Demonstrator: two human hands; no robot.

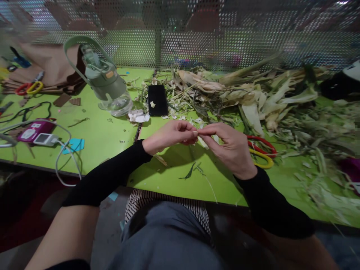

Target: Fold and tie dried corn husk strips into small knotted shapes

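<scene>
Over the green tabletop [174, 178], my left hand [173, 135] and my right hand [232, 146] meet at the fingertips. Both are closed in a pinch, and a tiny pale piece seems to sit between them, too small to name. Scissors with red and yellow handles [264, 159] lie just beside my right hand, their blades hidden. Below the hands rest thin green leaf scraps [189, 171]. Dry corn husks and stalks [253, 90] are heaped beyond and to the right of my right hand.
A black phone [157, 99] lies behind my left hand, near a green-topped water bottle [108, 88]. At left are a magenta device with a white cable [35, 131], brown sheets [53, 63] and more scissors [29, 88]. A perforated metal screen [135, 41] stands at the back.
</scene>
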